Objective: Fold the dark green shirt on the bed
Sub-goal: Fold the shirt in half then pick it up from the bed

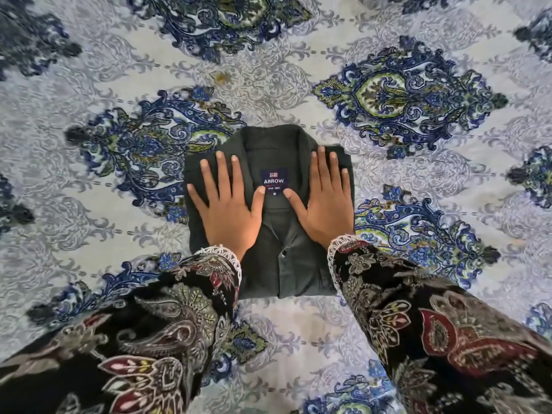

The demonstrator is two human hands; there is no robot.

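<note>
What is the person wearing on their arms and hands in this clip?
Both arms wear long black sleeves, the left sleeve and right sleeve, printed with red, grey and olive paisley-floral motifs. Each cuff is edged in white lace trim. The left hand and right hand are bare: no gloves or rings visible.

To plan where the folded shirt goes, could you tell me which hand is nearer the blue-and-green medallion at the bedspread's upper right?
Right. The right hand lies flat on the folded dark green shirt, below-left of the blue-and-green medallion; the left hand lies farther left.
</note>
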